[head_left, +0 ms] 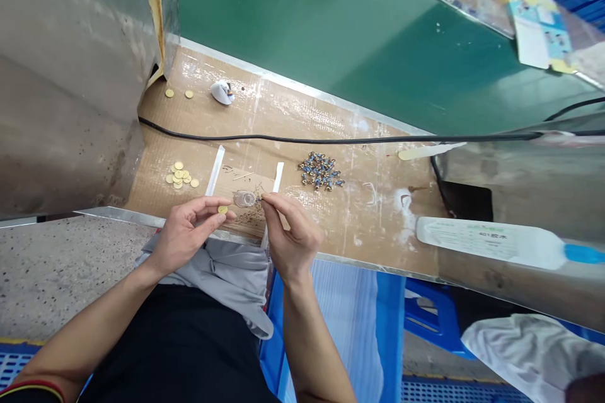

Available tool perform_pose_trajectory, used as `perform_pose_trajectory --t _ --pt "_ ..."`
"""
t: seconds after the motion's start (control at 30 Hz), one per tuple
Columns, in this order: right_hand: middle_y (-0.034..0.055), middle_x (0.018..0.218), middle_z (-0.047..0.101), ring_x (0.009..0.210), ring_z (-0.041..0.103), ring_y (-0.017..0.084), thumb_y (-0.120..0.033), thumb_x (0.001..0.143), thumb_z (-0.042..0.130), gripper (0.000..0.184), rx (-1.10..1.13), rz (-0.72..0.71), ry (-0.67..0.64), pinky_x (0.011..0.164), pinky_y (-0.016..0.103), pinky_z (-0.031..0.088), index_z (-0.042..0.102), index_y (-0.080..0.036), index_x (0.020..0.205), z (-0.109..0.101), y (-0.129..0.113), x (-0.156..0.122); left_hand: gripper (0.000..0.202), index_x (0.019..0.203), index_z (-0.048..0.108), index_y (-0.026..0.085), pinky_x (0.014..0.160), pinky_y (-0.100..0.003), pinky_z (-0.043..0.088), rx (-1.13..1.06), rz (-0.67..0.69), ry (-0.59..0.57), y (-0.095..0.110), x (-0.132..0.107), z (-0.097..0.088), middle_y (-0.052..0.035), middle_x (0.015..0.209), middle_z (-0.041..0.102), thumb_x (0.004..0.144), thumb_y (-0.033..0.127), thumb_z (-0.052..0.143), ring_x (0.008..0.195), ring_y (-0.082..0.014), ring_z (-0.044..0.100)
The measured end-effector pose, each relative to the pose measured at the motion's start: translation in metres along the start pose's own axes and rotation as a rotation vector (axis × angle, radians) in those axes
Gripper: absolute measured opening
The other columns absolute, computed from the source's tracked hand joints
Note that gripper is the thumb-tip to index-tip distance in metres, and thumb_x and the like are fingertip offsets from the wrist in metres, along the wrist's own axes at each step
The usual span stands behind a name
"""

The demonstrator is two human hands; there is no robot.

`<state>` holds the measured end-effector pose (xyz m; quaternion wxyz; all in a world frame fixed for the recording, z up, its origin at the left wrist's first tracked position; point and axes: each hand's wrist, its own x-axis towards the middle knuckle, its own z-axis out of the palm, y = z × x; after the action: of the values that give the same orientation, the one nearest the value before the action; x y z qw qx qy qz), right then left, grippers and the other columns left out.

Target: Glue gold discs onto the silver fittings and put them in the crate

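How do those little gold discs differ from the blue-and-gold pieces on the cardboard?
The gold discs are flat and round; the blue-and-gold pieces are knobbly. The discs are plain gold; the pieces are mainly blue with gold parts. The discs make a smaller heap than the pieces. Both lie loose on the cardboard.

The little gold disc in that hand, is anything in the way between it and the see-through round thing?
Nothing visible is in the way. The gold disc in the left hand sits near the clear round dish, with only a small gap above the cardboard.
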<state>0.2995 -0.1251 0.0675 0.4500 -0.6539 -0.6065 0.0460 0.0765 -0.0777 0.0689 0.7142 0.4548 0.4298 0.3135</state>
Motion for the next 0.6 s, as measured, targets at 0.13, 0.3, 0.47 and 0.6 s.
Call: perform_pose_trajectory --t 0.13,0.3,0.47,0.6 --pt "0.0045 0.112 0.089 0.103 0.087 0.024 -0.022 0.111 0.072 0.019 0.009 0.005 -0.022 0.095 0.043 0.073 0.086 -0.032 0.12 -0.0001 -0.0003 0.0008 0.039 0.134 0.083 0.02 0.108 -0.038 0.07 0.003 0.001 -0.002 -0.0002 0.0001 0.0002 -0.0113 0.118 0.091 0.106 0.047 0.084 0.115 -0.0284 0.088" --pt "0.0053 0.114 0.089 0.103 0.086 0.024 -0.018 0.11 0.073 0.023 -0.01 -0.038 -0.014 0.094 0.041 0.072 0.086 -0.031 0.123 -0.0009 0.0021 0.0003 0.039 0.134 0.083 0.02 0.107 -0.036 0.071 0.013 0.006 0.001 0.0002 0.0006 0.0001 -0.0113 0.118 0.091 0.105 0.047 0.085 0.115 -0.0279 0.088" --pt "0.0046 0.113 0.089 0.104 0.086 0.022 -0.013 0.107 0.075 0.024 0.009 -0.058 0.02 0.096 0.037 0.072 0.086 -0.029 0.122 -0.0016 0.0009 0.002 0.038 0.135 0.083 0.02 0.106 -0.034 0.071 0.005 0.016 -0.013 -0.0002 0.0002 -0.0001 -0.0103 0.119 0.091 0.106 0.045 0.084 0.115 -0.0265 0.088" --pt "0.0039 0.112 0.089 0.104 0.087 0.022 -0.013 0.107 0.075 0.023 0.079 -0.009 -0.023 0.095 0.037 0.072 0.086 -0.029 0.12 -0.0021 0.0004 0.0026 0.038 0.135 0.083 0.02 0.106 -0.035 0.071 0.004 0.026 -0.012 -0.0014 0.0004 -0.0005 -0.0103 0.119 0.091 0.106 0.045 0.084 0.116 -0.0268 0.088"
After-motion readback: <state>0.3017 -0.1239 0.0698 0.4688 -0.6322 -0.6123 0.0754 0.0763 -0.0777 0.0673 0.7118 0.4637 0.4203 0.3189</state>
